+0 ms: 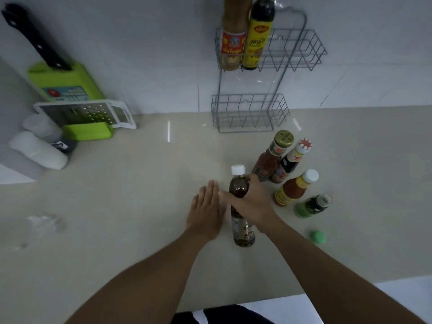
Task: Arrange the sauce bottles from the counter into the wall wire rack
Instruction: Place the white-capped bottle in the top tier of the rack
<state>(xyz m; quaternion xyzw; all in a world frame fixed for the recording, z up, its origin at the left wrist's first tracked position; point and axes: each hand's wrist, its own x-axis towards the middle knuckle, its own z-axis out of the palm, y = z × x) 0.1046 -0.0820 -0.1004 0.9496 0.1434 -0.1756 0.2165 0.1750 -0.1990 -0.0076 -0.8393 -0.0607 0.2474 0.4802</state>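
A tall brown sauce bottle with a white cap (238, 185) stands on the beige counter (140, 195), and my right hand (253, 202) is wrapped around its middle. Just left of the bottle, my left hand (207, 211) lies flat with fingers apart, holding nothing. To the right stand several more bottles: a red one with a gold cap (272, 157), a dark one with a red-white cap (291, 160), an orange-red one with a white cap (295, 187) and a small green one (312, 205). The wall wire rack (292, 57) holds two bottles (233, 40) in its upper basket's left end; the lower basket (250, 113) is bare.
A loose green cap (318, 237) lies right of my right forearm. At the far left stand a green knife block with a grater (77, 101) and white shakers (37, 148). Clear plastic scraps (44, 220) lie on the counter's left. The counter's front edge runs near the bottom.
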